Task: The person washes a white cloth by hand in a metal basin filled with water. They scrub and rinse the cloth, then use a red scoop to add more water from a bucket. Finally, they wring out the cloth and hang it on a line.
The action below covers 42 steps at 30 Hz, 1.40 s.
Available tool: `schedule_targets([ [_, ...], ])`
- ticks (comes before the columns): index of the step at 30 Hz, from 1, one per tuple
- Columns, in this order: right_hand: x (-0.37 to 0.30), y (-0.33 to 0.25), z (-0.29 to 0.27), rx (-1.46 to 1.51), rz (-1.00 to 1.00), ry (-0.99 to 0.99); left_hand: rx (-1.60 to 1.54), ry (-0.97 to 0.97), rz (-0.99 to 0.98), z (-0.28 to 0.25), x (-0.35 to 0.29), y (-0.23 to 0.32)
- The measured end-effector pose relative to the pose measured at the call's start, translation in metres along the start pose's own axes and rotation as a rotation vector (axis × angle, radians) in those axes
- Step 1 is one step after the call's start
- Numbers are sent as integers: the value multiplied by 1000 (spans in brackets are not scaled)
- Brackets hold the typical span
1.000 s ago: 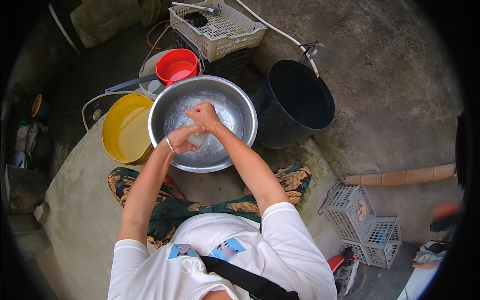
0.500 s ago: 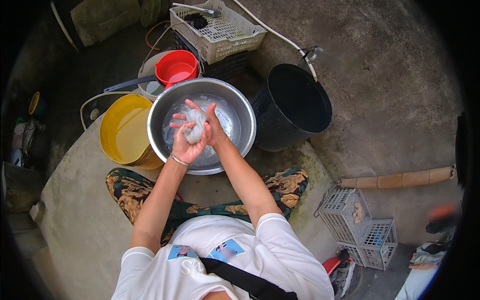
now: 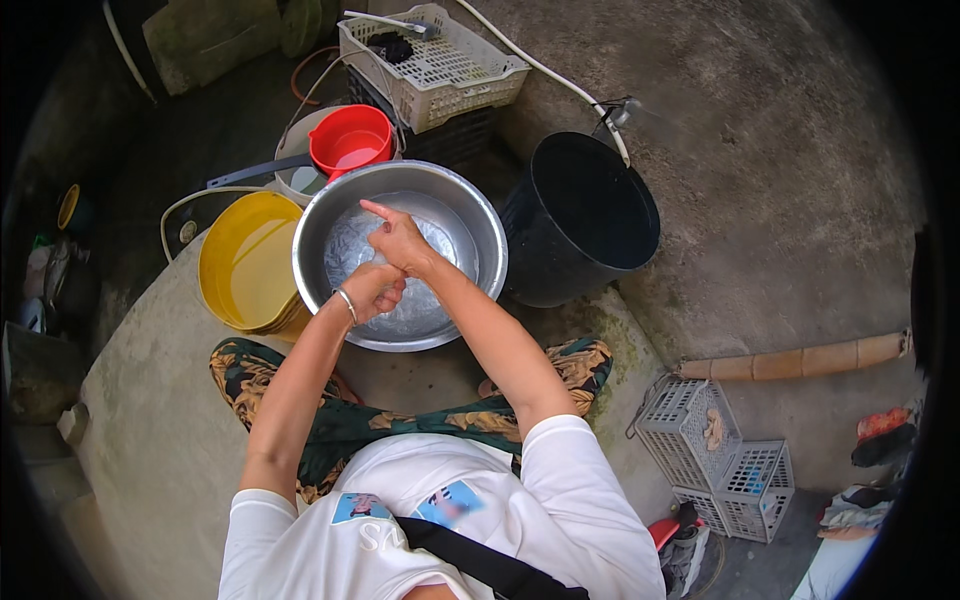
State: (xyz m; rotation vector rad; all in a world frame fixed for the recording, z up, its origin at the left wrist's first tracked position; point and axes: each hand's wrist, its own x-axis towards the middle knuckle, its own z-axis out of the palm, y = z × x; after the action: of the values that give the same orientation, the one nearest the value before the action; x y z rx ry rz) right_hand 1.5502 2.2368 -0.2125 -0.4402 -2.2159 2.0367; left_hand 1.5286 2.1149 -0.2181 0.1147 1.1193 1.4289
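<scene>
Over a round metal basin with water in it, my two hands press together. My left hand, with a silver bangle at the wrist, is curled into a fist. Against it from above and to the right, my right hand is closed too, its index finger pointing out to the left. Only a pale sliver of the wet white wad shows between them; the fingers hide the rest. Whether it is cloth or mesh, I cannot tell.
Left of the basin stands a yellow bucket of cloudy liquid. A red dipper rests on a pale bucket behind. At right is a black bucket; a white plastic crate sits at the back, with grey crates at lower right.
My hands, earlier cupped open around the white wad, have closed over it and mostly hidden it. The left hand has turned into a fist, and the right has rolled over palm-down.
</scene>
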Motion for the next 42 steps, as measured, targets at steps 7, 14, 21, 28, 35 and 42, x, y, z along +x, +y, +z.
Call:
schedule_targets([
  [7, -9, 22, 16, -249, 1, 234, 473, 494, 186, 1, 10, -25],
  [14, -29, -10, -18, 939, 135, -326, -622, -355, -35, 28, -18, -3],
  [21, -36, -51, -15, 1093, -221, -519, -1056, -749, -46, 63, -29, -11],
  [28, -28, -81, -33, 661, 115, -318, -430, -521, -8, 54, -35, 12],
  [35, -20, -39, -10, 247, 217, 21, 75, -50, 6, 36, -14, -5],
  [42, -15, 12, 5, 77, 130, 262, 649, 524, 407, 9, 46, -60],
])
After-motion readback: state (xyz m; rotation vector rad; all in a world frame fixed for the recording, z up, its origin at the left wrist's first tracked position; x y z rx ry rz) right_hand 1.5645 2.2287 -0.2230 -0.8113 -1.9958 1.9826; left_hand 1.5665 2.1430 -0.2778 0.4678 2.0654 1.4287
